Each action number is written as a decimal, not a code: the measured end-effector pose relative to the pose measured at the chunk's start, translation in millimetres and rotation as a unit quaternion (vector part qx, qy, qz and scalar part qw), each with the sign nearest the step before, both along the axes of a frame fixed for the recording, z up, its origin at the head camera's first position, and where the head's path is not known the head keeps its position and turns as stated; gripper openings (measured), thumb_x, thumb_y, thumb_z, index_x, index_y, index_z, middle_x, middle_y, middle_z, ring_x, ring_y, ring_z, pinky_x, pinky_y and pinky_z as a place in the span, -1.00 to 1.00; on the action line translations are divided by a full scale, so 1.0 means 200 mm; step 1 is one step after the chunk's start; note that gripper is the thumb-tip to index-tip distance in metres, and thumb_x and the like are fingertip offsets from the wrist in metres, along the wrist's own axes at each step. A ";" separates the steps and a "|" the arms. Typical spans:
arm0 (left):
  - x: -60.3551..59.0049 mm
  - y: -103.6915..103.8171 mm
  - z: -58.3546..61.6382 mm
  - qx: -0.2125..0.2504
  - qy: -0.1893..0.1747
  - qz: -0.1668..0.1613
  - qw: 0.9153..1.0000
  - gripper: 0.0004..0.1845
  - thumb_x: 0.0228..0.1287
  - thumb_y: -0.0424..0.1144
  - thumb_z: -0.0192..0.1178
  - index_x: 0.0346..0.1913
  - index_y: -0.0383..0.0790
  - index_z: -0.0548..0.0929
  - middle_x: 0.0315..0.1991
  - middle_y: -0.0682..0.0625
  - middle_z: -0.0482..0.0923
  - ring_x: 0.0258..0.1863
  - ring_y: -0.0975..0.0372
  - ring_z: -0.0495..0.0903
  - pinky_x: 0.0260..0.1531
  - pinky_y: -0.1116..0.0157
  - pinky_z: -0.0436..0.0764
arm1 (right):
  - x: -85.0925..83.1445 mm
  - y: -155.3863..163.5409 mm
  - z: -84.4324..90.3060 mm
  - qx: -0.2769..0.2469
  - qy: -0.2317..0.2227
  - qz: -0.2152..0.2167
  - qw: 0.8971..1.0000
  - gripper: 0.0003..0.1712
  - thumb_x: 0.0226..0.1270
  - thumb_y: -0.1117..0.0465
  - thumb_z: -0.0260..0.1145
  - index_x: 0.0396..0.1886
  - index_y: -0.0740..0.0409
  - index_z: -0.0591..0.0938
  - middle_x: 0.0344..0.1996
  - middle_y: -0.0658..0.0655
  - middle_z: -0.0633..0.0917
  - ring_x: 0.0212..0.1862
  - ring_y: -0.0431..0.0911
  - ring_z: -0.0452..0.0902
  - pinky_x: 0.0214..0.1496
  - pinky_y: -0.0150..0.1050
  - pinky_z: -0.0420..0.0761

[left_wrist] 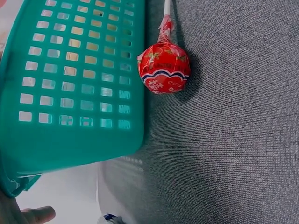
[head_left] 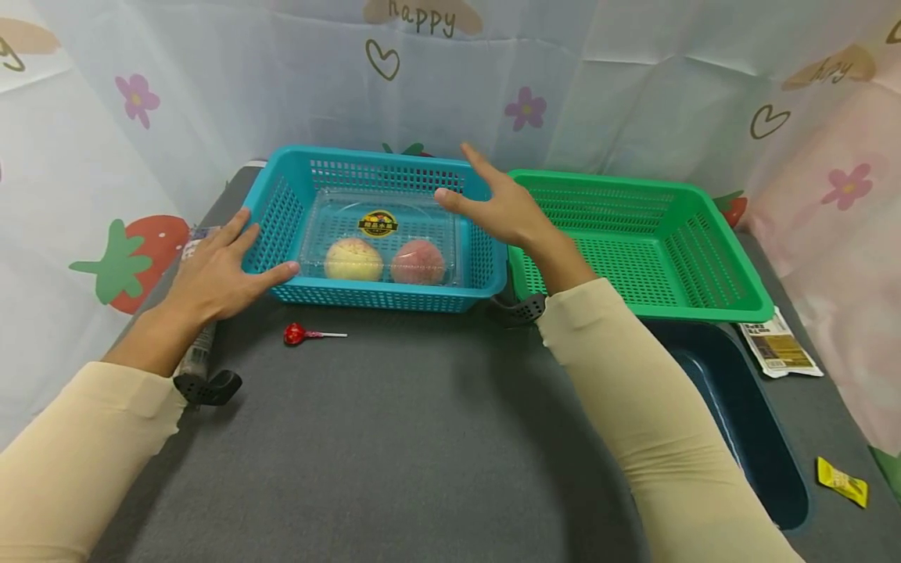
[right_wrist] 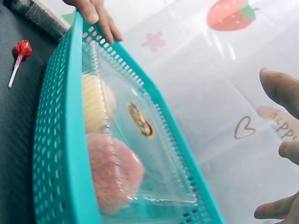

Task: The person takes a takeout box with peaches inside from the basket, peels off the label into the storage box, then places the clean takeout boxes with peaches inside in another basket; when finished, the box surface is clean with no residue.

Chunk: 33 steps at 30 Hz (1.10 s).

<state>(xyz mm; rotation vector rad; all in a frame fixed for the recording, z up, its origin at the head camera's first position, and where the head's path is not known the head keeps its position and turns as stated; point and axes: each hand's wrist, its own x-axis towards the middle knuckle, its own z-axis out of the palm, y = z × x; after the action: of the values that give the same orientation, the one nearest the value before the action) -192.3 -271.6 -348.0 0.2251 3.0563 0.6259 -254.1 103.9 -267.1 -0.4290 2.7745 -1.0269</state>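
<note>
Left hand (head_left: pixel 218 274) spread, touching left end of blue rectangular perforated plastic basket (head_left: pixel 380 297). Right hand (head_left: pixel 510 207) spread, above basket's right end. Basket on grey bench (head_left: pixel 380 438), long axis left-right; clear rectangular plastic box (head_left: pixel 385 241) inside, aligned likewise.

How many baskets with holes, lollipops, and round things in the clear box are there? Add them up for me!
Baskets with holes: 2 (blue basket, green basket)
Lollipop: 1
Round things in the clear box: 2 (yellow one, pink one)
Total: 5

Clamshell box (head_left: pixel 415 209) inside left basket (head_left: pixel 380 299); right basket (head_left: pixel 693 314) alongside; lollipop (head_left: pixel 296 335) before the left one; tray (head_left: pixel 763 442) before the right.
</note>
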 end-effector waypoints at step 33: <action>0.00 0.00 0.00 -0.005 -0.012 0.004 1.000 0.07 0.25 0.41 -0.06 0.51 -0.35 -0.08 0.53 -0.15 -0.40 0.42 -0.27 -0.22 0.20 -0.36 -0.10 | -0.04 -0.21 -0.26 -0.057 -0.159 -0.020 0.985 0.18 0.18 -0.21 0.38 0.57 -0.26 -0.19 0.53 0.03 -0.10 0.48 0.06 -0.13 0.35 0.14 0.15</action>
<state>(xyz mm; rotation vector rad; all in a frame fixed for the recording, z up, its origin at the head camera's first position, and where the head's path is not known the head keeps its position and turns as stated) -192.9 -271.0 -347.9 0.2049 3.0382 0.6103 -261.9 61.6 -319.6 -0.2011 2.4591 -1.1543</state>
